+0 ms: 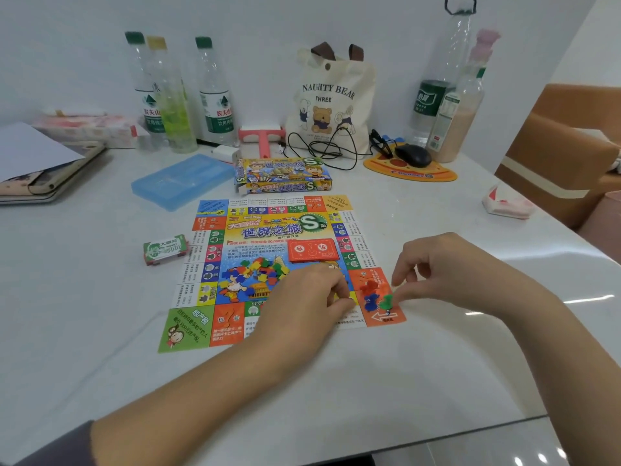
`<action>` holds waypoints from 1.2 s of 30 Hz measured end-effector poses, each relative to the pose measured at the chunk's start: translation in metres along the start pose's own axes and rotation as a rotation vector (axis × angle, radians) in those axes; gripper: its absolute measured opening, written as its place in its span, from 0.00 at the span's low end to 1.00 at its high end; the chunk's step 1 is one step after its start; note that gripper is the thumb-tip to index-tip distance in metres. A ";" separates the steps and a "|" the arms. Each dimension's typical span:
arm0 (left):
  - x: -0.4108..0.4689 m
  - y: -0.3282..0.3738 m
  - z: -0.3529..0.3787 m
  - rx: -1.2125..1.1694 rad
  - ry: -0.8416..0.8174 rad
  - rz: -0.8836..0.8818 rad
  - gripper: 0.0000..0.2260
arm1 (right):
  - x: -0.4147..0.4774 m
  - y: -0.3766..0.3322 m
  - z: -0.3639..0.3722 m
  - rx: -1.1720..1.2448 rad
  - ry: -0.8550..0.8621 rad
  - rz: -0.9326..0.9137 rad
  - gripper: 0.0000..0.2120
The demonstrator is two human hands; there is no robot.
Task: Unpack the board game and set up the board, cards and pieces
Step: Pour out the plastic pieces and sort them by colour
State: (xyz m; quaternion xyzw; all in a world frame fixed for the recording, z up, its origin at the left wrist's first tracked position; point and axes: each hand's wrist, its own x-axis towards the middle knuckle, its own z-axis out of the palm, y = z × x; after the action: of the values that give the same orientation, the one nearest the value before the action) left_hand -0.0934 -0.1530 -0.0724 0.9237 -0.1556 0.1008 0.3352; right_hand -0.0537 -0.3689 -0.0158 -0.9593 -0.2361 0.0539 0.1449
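Note:
The paper game board [215, 257] lies flat on the white table. A red card stack [312, 251] sits on its middle, and a heap of small coloured house pieces [262, 269] lies left of that. On the orange start corner stand a red pawn [369, 286] and a blue pawn [371, 302]. My right hand [447, 267] pinches a green pawn [386, 301] on that corner. My left hand [309, 297] rests on the board with its fingers curled at something yellow [349, 299], mostly hidden. The game box [284, 174] lies behind the board. A green money pack [164, 248] sits to the left.
A blue plastic case [181, 181], several bottles [215, 92], a tote bag [331, 95], cables, a mouse [412, 155] on an orange pad and a laptop [43, 183] line the back. A folded tissue [507, 205] lies right. The table's edge runs along the right.

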 end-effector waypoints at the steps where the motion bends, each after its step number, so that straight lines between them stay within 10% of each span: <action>1: -0.002 -0.005 -0.005 0.022 0.013 0.000 0.04 | 0.000 -0.002 -0.002 0.004 0.014 -0.011 0.08; 10: -0.016 -0.078 -0.056 0.257 0.158 -0.073 0.07 | 0.025 -0.061 0.017 0.031 0.098 -0.206 0.06; 16: -0.021 -0.088 -0.054 0.255 -0.087 -0.113 0.22 | 0.052 -0.105 0.056 -0.075 -0.016 -0.184 0.14; 36: -0.007 -0.076 -0.057 0.052 -0.297 0.100 0.17 | 0.055 -0.099 0.067 0.453 0.075 0.089 0.32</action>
State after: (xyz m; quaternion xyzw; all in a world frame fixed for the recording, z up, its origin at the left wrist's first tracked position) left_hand -0.0782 -0.0595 -0.0763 0.9280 -0.2464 -0.0166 0.2790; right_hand -0.0598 -0.2421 -0.0511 -0.9131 -0.1700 0.0760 0.3627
